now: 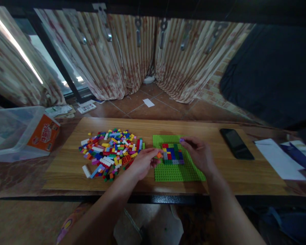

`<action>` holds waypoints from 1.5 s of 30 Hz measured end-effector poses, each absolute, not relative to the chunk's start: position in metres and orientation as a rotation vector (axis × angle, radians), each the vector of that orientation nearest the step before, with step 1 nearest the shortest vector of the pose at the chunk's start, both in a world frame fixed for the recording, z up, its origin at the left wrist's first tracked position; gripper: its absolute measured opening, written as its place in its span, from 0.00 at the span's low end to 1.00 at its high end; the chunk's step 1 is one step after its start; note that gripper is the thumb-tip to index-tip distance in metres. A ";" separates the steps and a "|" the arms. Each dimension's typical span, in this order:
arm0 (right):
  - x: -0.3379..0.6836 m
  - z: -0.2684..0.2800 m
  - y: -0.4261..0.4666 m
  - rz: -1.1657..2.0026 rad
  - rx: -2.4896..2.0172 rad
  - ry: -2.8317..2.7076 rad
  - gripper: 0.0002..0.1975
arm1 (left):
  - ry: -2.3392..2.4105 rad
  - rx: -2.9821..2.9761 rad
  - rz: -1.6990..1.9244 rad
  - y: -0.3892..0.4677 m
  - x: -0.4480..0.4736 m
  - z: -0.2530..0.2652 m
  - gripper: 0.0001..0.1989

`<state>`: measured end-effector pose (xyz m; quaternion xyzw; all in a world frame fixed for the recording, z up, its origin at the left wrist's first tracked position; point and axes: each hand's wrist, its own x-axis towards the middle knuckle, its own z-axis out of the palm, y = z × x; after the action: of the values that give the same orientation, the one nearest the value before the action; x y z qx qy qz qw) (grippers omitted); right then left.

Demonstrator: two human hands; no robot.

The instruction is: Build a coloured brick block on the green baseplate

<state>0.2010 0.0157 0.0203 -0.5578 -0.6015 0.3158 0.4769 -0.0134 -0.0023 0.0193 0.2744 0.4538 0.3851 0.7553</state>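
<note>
Wooden tabletop (250, 177), loose bricks (107, 161), translucent bin (22, 143), contents unclear.

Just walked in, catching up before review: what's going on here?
A person is handling toy building bricks at a wooden tabletop. The left hand holds an orange brick beside the multicoloured brick build, which sits on a green baseplate. The right hand pinches a purple brick near the baseplate's far side. Loose bricks lie spread to the left; a black smartphone lies to the right.
</note>
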 end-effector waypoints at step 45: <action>0.184 -0.011 0.027 0.353 -1.731 -1.779 0.18 | 1.142 0.935 0.884 0.001 -0.010 0.016 0.06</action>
<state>0.1838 0.0271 -0.0112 -0.6559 -0.6742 0.1339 0.3121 -0.0104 0.0008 0.0157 0.4121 0.5032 0.3895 0.6521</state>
